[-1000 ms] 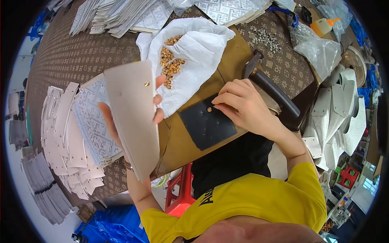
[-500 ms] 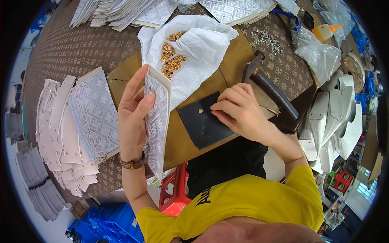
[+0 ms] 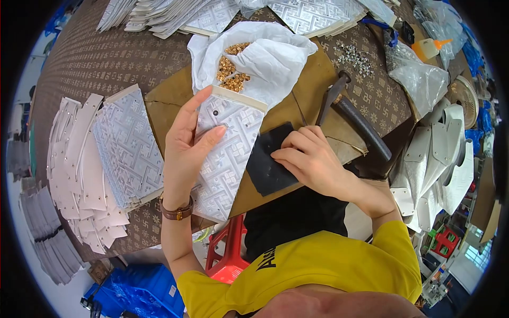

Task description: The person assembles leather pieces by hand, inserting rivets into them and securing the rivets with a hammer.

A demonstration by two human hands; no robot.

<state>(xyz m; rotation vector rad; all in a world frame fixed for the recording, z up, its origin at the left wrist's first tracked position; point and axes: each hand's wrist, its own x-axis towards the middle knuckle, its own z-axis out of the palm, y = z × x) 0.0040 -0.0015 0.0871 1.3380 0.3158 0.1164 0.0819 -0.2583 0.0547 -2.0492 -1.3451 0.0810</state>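
Note:
My left hand grips a silver-grey patterned panel by its left edge, thumb on the face and fingers behind. A small dark round hole or stud shows near the panel's upper end. The panel tilts over the left part of a black pad, hiding some of it. On the pad's right side rests my right hand, its fingers bent and pressed together; whatever they hold, if anything, is hidden. Gold-coloured studs lie in white crumpled wrapping just beyond the panel.
A hammer lies right of the pad, near scattered silver studs. To the left are a stack of patterned panels and pale studded strips. White pieces hang at the right edge. More panels lie at the back.
My left hand has turned the panel's patterned face upward and brought it right, over the pad. The gold stud seen on the pad is now covered. My right hand stays nearly in place.

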